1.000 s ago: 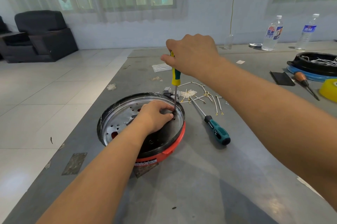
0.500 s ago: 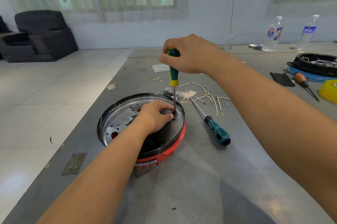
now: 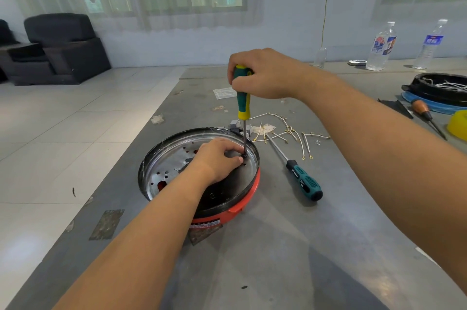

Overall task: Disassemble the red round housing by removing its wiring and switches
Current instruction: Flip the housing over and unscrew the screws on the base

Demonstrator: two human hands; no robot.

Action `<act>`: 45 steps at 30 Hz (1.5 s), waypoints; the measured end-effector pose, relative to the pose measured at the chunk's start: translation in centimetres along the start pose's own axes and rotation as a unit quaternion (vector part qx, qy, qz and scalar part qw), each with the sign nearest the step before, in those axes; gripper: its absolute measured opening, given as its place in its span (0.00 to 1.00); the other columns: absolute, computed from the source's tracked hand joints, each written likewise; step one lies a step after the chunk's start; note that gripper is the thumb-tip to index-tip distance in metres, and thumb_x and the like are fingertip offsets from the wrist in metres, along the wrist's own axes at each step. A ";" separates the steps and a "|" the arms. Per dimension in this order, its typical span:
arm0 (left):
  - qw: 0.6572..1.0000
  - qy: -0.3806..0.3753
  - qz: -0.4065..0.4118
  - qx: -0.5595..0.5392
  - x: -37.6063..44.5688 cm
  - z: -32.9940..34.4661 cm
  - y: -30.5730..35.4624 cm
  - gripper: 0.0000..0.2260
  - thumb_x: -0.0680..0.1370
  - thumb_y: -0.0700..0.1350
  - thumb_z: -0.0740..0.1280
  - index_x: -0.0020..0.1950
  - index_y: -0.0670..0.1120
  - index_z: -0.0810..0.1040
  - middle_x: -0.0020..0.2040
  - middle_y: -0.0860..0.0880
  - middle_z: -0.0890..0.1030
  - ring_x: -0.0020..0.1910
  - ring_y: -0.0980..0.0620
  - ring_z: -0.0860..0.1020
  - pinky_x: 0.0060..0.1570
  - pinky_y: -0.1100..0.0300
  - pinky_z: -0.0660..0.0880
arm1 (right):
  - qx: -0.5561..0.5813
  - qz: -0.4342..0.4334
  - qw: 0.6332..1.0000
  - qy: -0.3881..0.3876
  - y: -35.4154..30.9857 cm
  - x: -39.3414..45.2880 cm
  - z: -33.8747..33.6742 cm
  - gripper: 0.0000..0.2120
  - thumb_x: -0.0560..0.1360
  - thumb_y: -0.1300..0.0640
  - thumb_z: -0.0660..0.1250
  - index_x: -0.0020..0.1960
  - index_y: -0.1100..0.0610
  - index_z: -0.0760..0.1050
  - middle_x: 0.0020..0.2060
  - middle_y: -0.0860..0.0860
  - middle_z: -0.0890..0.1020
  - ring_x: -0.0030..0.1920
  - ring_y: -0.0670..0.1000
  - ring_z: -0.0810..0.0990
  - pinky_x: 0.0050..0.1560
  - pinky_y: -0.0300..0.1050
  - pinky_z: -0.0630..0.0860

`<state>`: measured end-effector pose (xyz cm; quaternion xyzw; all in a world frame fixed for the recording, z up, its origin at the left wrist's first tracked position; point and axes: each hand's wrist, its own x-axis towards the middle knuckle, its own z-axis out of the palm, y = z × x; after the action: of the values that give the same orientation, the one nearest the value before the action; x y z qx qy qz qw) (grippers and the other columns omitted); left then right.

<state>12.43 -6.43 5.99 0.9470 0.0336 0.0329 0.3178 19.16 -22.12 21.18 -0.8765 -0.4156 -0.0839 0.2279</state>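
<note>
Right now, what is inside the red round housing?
Inside the red round housing lies a perforated metal plate. The left hand rests on it, by the screwdriver tip. What the fingers hold is hidden.

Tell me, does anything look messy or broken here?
Yes. Loose wires lie scattered on the table behind the red housing, and a torn label hangs at its front edge. Nothing looks spilled.
</note>
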 end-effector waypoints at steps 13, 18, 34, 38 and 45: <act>1.000 -0.001 -0.008 -0.014 -0.1 -0.1 0.0 0.13 0.81 0.49 0.71 0.65 0.58 0.83 0.69 0.54 0.79 0.70 0.50 0.74 0.69 0.51 0.71 | -0.196 0.018 0.974 0.107 0.9 0.6 1.9 0.12 0.79 0.43 0.58 0.56 0.49 0.72 0.39 0.51 0.78 0.35 0.52 0.74 0.32 0.44 0.66; 1.000 -0.001 -0.007 -0.012 -0.1 0.0 0.0 0.12 0.81 0.49 0.71 0.64 0.59 0.83 0.68 0.54 0.79 0.70 0.50 0.74 0.69 0.53 0.69 | -0.016 0.020 0.999 0.032 0.5 -0.1 0.9 0.11 0.75 0.46 0.62 0.56 0.48 0.72 0.41 0.47 0.77 0.38 0.49 0.75 0.37 0.44 0.69; 1.000 0.003 -0.004 -0.011 0.1 0.0 0.0 0.12 0.81 0.49 0.72 0.63 0.59 0.83 0.67 0.55 0.80 0.68 0.51 0.74 0.67 0.53 0.71 | -0.028 0.003 0.999 0.039 1.1 -0.3 0.3 0.13 0.73 0.43 0.60 0.55 0.45 0.74 0.38 0.44 0.76 0.37 0.46 0.74 0.36 0.43 0.67; 1.000 0.003 -0.005 -0.022 0.1 0.1 -0.2 0.12 0.81 0.49 0.72 0.64 0.59 0.83 0.67 0.55 0.79 0.68 0.51 0.74 0.62 0.57 0.70 | -0.181 0.012 0.976 0.122 1.7 0.0 1.1 0.21 0.76 0.28 0.57 0.50 0.44 0.72 0.35 0.45 0.75 0.35 0.47 0.74 0.35 0.43 0.70; 1.000 0.008 -0.003 -0.005 0.2 0.2 0.0 0.11 0.81 0.49 0.71 0.62 0.60 0.84 0.68 0.55 0.79 0.70 0.48 0.73 0.71 0.49 0.70 | -0.065 -0.010 0.996 0.060 1.4 -0.1 1.0 0.12 0.71 0.45 0.60 0.53 0.47 0.71 0.37 0.45 0.75 0.38 0.48 0.73 0.35 0.45 0.66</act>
<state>12.67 -6.50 5.83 0.9449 0.0388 0.0393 0.3227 20.15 -22.48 19.83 -0.8785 -0.4037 -0.1653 0.1945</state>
